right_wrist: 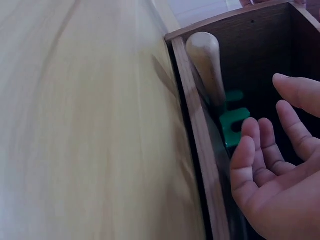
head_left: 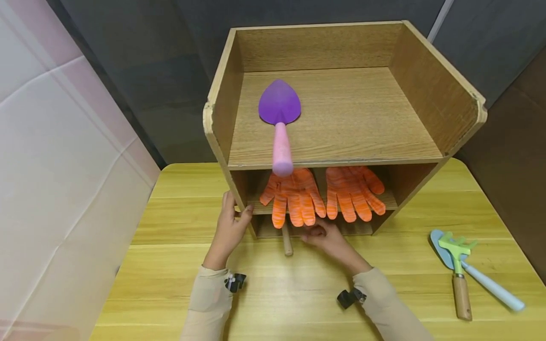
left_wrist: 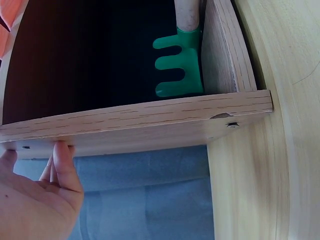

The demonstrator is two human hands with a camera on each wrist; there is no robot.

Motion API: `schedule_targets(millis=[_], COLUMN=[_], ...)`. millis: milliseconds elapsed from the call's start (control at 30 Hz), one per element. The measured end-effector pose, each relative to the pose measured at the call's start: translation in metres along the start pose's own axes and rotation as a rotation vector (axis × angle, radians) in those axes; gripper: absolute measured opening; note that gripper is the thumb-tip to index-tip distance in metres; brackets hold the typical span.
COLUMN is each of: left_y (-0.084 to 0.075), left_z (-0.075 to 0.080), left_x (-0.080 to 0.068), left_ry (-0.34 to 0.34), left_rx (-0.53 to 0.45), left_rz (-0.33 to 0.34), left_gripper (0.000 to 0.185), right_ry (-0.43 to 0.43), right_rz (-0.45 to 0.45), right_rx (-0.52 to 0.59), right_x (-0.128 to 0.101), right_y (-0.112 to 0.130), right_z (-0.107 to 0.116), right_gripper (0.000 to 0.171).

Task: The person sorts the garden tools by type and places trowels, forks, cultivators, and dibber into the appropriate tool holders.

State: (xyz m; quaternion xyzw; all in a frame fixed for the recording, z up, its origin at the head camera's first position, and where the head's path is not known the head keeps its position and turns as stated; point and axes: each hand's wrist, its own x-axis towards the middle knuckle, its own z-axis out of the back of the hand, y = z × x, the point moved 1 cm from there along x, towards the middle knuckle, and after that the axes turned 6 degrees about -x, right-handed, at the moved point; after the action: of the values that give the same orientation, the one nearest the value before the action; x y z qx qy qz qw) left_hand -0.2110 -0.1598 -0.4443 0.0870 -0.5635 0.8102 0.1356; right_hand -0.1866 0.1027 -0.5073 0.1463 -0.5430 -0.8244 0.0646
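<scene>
Lying in the bottom compartment of the wooden shelf unit [head_left: 341, 118]: a green hand rake [left_wrist: 181, 62], tines deep inside against the left wall, wooden handle [head_left: 287, 244] poking out past the front edge onto the yellow bench [head_left: 179, 265]. Sitting on the middle shelf just above: two orange gloves [head_left: 317, 194], fingertips drooping over the edge. Resting on the top shelf: a purple trowel with pink handle [head_left: 280, 128], handle end overhanging the front. Lying well apart at the bench's right end: a second green rake [head_left: 458, 265] and a light blue trowel [head_left: 482, 274].

Possibly going wrong from here: the protruding handle getting knocked by a passing wrist and dragging the rake askew or out; the overhanging gloves catching on knuckles and sliding off; the overhanging trowel tipping if the unit gets jolted.

Left hand [head_left: 228, 227] steadying the unit's lower left front edge, fingers straight and pressing against the side panel, not wrapping anything. Right hand [right_wrist: 270, 170] hovering at the mouth of the bottom compartment just beside the rake, fingers loosely spread and relaxed, holding nothing, apparently not touching the rake.
</scene>
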Motion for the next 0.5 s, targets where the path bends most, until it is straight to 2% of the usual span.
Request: schedule_targets(millis=[167, 500], left_y=[-0.001, -0.001], left_z=[0.0, 0.0], left_x=[0.0, 0.0], left_ry=[0.0, -0.001], left_rx=[-0.009, -0.017], left_rz=[-0.012, -0.017], left_gripper=[0.049, 0.047], right_ry=[0.058, 0.068], right_rz=[0.088, 0.131], right_rx=[0.001, -0.016], right_x=[-0.008, -0.03], right_y=[-0.001, 0.0], right_z=[0.009, 0.026], right_gripper=[0.041, 0.043])
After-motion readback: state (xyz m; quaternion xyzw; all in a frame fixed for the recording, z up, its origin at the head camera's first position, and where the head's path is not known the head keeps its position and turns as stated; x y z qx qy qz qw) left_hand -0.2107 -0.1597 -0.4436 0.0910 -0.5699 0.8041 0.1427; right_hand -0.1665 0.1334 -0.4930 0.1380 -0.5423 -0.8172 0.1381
